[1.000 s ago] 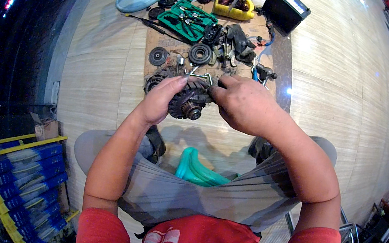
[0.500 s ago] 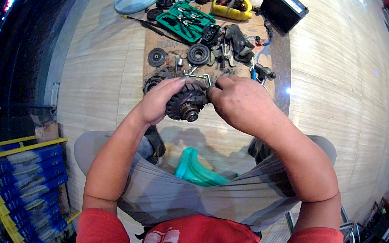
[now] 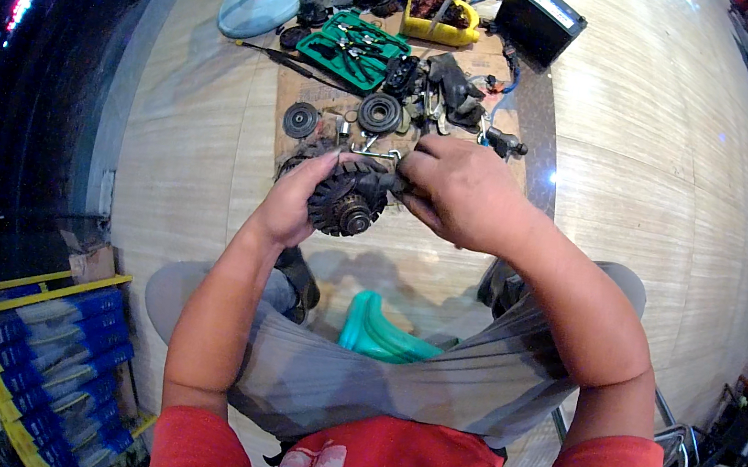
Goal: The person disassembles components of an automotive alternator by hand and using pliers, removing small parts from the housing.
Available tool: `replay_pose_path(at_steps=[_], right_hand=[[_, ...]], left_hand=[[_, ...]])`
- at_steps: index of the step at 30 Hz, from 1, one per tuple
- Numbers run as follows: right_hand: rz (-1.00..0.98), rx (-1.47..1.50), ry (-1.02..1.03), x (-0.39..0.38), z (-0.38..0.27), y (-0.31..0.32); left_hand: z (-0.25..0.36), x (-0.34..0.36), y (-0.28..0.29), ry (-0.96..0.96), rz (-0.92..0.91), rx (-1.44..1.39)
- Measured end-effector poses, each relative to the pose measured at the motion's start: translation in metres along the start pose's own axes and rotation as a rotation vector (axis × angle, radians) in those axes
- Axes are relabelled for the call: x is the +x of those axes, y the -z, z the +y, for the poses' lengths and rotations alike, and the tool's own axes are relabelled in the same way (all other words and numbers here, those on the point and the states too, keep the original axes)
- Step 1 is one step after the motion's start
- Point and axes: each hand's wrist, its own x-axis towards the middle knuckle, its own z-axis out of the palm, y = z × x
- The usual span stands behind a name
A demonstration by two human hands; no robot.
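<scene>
My left hand [image 3: 294, 199] holds a dark, greasy rotor-like part [image 3: 347, 201] from its left side. It has blocky teeth round its rim and a stepped shaft end facing me. Against the part's right edge, the pinched fingers of my right hand [image 3: 458, 188] hold something small and dark that I cannot make out. Just beyond the hands lie a bent metal rod [image 3: 374, 153] and a small metal socket [image 3: 343, 128]. A black ring-shaped pulley [image 3: 379, 114] and a smaller black disc [image 3: 300, 120] rest on the stained cardboard. More dark parts are partly hidden behind my left hand.
Farther back are a green tray of pliers [image 3: 355, 49], a cut yellow container [image 3: 443, 31], dark gloves [image 3: 455, 89] and a black battery [image 3: 541, 22]. A round stand base [image 3: 257, 15] is at far left. A green plastic seat [image 3: 388, 334] shows below me; blue-and-yellow boxes [image 3: 49, 369] stand lower left.
The rotor-like part has shifted slightly left and turned so its toothed face shows more. My right hand has moved a little with it, fingers still pinched.
</scene>
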Motion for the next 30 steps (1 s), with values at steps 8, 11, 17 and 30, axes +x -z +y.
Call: replay_pose_path(at_steps=[8,11,17,30], right_hand=[[0.177,-0.034,0.124,0.001,-0.001,-0.017],[0.171,-0.148,0.225,0.001,-0.004,-0.016],[0.12,-0.228,0.343,0.003,-0.005,-0.018],[0.055,-0.218,0.35,0.003,-0.013,-0.024]], left_hand=[[0.003,0.001,-0.011,0.042,-0.075,-0.102],[0.002,0.002,-0.013,0.072,-0.063,-0.037],[0.001,-0.002,-0.015,0.139,-0.085,-0.044],[-0.002,-0.002,-0.007,0.183,-0.116,-0.02]])
